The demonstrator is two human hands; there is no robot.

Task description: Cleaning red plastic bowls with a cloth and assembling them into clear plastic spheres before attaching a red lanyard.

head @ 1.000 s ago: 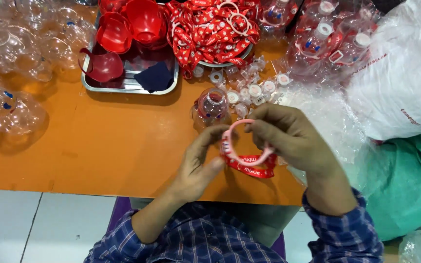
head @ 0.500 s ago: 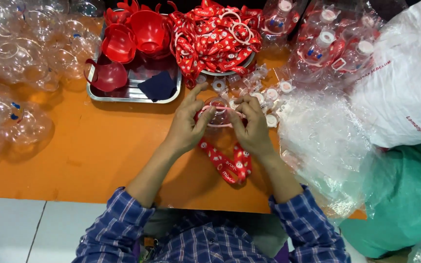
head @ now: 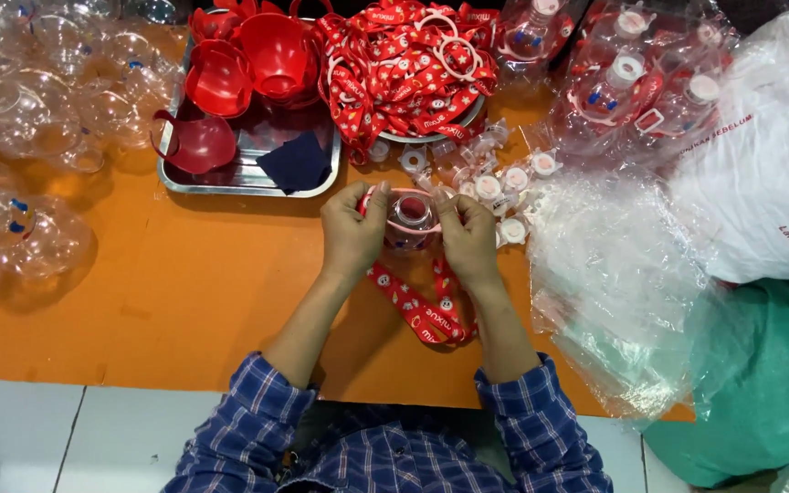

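On the far left I see a heap of clear plastic bottles (head: 29, 137) spread over the orange table (head: 166, 301). Next comes a metal tray (head: 248, 173) holding red cups (head: 271, 50) and a dark blue cloth (head: 296, 162). My left hand (head: 351, 233) has its fingers curled around the left edge of a pink ring (head: 410, 198), pinching it. That ring sits at the mouth of a small clear bottle (head: 410, 219) standing on the table between both hands. My right hand (head: 469, 239) grips the ring's right edge the same way. A red printed strap (head: 426, 315) trails from the bottle toward me, lying on the table. Behind the hands, a pile of red straps (head: 404, 64) fills a round dish, with loose white caps (head: 504, 187) just beside my right hand. Further right lie crinkled clear plastic bags (head: 614, 274), then a white sack (head: 760, 164) and green sheeting (head: 760, 383).
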